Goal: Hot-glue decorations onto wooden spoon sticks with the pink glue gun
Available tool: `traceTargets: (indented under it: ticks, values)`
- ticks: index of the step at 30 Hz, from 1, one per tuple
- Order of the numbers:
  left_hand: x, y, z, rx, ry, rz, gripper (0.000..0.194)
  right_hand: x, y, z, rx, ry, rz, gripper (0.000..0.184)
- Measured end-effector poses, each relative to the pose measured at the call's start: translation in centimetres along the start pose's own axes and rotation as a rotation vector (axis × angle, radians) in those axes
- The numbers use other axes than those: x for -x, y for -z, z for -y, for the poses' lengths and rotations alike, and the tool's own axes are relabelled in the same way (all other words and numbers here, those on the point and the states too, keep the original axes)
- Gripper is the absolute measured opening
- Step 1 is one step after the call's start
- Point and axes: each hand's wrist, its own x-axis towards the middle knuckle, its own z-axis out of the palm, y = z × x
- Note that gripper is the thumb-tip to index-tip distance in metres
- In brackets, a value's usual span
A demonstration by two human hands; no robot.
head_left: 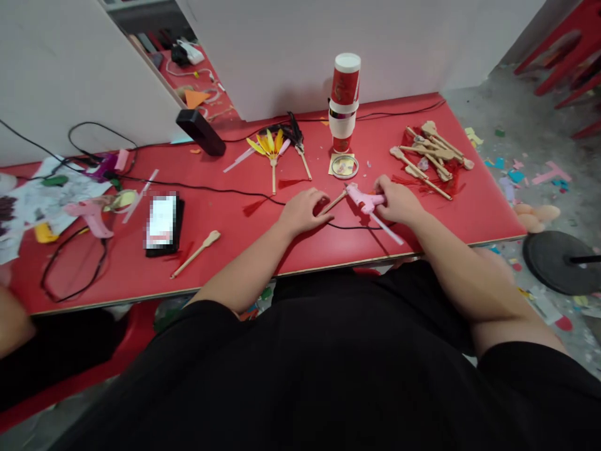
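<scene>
My left hand (304, 212) is closed on the lower end of a slim wooden stick (336, 201), which tilts up to the right. My right hand (399, 200) grips the handle of a pink glue gun (360, 198). The gun's nozzle points left, close to the stick's upper tip; whether they touch I cannot tell. A translucent glue stick (387, 229) juts from the gun's rear toward the table's front edge. Just beyond the gun, a round clear lid or dish (344, 166) lies on a yellowish square.
Stacked red-and-white paper cups (345, 88) stand at the back. Wooden sticks with red tassels (432, 153) are piled at right. A yellow feather fan (270, 150), black stand (201, 133), phone (162, 220) and second pink glue gun (91, 218) lie left. Black cable (211, 188) crosses the red table.
</scene>
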Motion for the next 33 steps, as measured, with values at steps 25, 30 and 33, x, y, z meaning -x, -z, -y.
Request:
traceTargets:
  ticks: [25, 30, 33]
  values:
    - [-1.0, 0.4, 0.4, 1.326, 0.321, -0.081, 0.024, 0.3, -1.3, -1.1, -0.909, -0.202, -0.58, 0.077]
    - [-1.0, 0.5, 0.5, 1.568, 0.318, -0.104, 0.026, 0.4, -0.9, -2.9, -1.031, -0.292, -0.567, 0.076]
    - [-1.2, 0.2, 0.7, 1.619, 0.333, -0.113, 0.028, -0.2, -0.8, -3.4, -1.056, -0.298, -0.612, 0.075]
